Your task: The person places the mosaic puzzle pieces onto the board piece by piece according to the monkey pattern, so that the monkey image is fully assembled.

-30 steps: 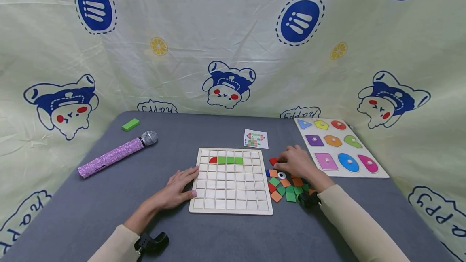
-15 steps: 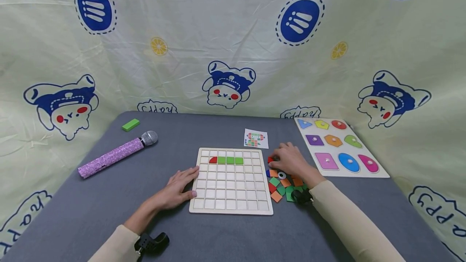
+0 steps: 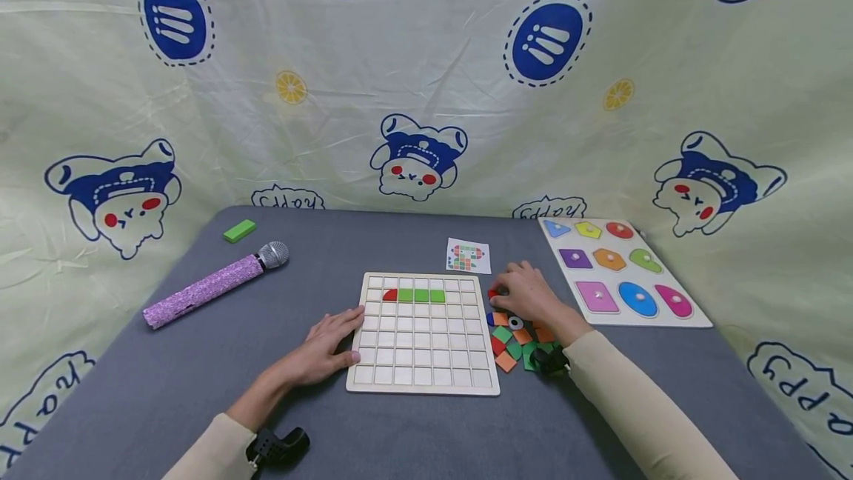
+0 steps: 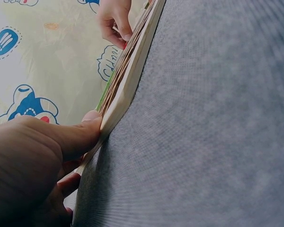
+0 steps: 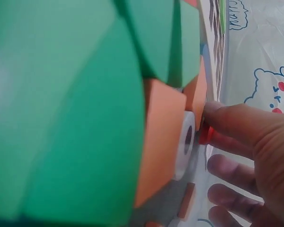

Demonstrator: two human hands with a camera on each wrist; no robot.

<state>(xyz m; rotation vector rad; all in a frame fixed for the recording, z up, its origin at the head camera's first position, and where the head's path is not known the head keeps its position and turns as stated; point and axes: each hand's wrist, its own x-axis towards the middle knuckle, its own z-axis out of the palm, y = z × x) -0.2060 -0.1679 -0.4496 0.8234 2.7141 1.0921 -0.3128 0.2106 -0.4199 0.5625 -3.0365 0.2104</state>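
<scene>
My left hand point(image 3: 325, 347) rests along the left edge of a wooden grid board point(image 3: 403, 335), its fingers extended. In the left wrist view, the thumb point(image 4: 83, 135) presses against the board's edge. Four tiles lie in an upper row: a rounded red tile point(image 3: 390, 295) and several green tiles point(image 3: 421, 295). Right of the board, my right hand point(image 3: 528, 295) pinches a small red tile point(image 5: 206, 135) between thumb and finger; its full shape is hidden. Below that hand lies a pile of orange, green and red tiles point(image 3: 506, 361), with a white ring-like eye piece point(image 3: 515, 323).
A small pattern card point(image 3: 468, 255) lies behind the board. At the right stands a white shape puzzle point(image 3: 616, 270) with knobbed pieces. A glittery purple microphone point(image 3: 206, 289) and a green block point(image 3: 239, 231) lie at the left on the grey tabletop point(image 3: 320, 243).
My right hand has moved slightly left, toward the board, and the red tile has shifted left with its fingers. The left hand has stayed in place.
</scene>
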